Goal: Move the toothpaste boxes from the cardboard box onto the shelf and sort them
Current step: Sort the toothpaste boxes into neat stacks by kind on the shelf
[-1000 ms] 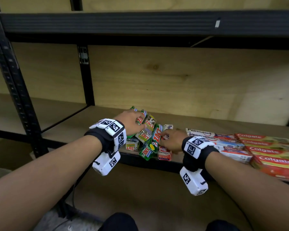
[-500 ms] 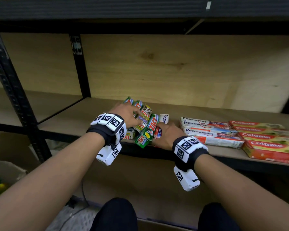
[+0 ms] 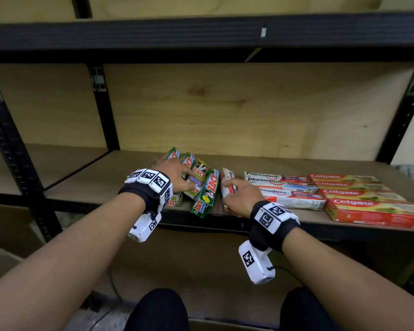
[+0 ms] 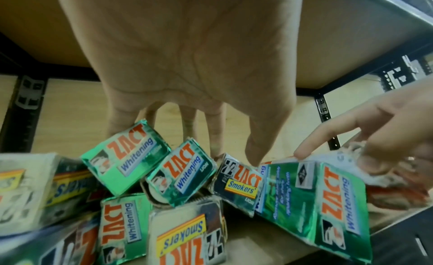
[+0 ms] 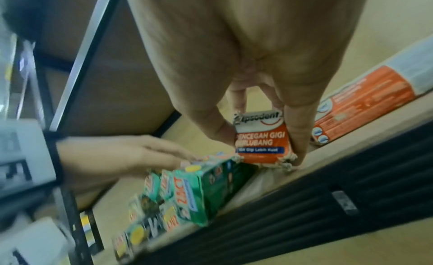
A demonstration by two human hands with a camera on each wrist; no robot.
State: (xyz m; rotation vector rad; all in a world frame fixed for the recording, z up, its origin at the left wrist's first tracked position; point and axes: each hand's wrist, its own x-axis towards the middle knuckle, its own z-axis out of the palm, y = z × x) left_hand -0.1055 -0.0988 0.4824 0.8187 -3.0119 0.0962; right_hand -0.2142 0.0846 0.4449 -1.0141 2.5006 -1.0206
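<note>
A loose pile of green and dark Zact boxes (image 3: pixel 202 187) (image 4: pixel 150 169) lies near the front of the wooden shelf (image 3: pixel 93 185). My left hand (image 3: pixel 184 174) (image 4: pixel 211 148) rests on top of the pile with its fingers straight, thumb touching a Zact Smokers box (image 4: pixel 241 178). Just right of the pile, my right hand (image 3: pixel 232 189) (image 5: pixel 262 145) pinches a white and orange Pepsodent box (image 3: pixel 227 180) (image 5: pixel 261 139) between thumb and fingers, its end at the shelf's front edge. A green Zact Whitening box (image 3: pixel 207 194) leans between the two hands.
Further right lie a row of Pepsodent boxes (image 3: pixel 287 187) and a row of red Colgate boxes (image 3: pixel 359 194). A black beam (image 3: pixel 201 32) of the shelf above hangs overhead. A black upright (image 3: pixel 103 108) stands at the back left, with bare shelf board to the left of the pile.
My right hand has drawn the Pepsodent box rightward, away from the Zact pile, so a gap shows between them. My left hand has stayed on the pile.
</note>
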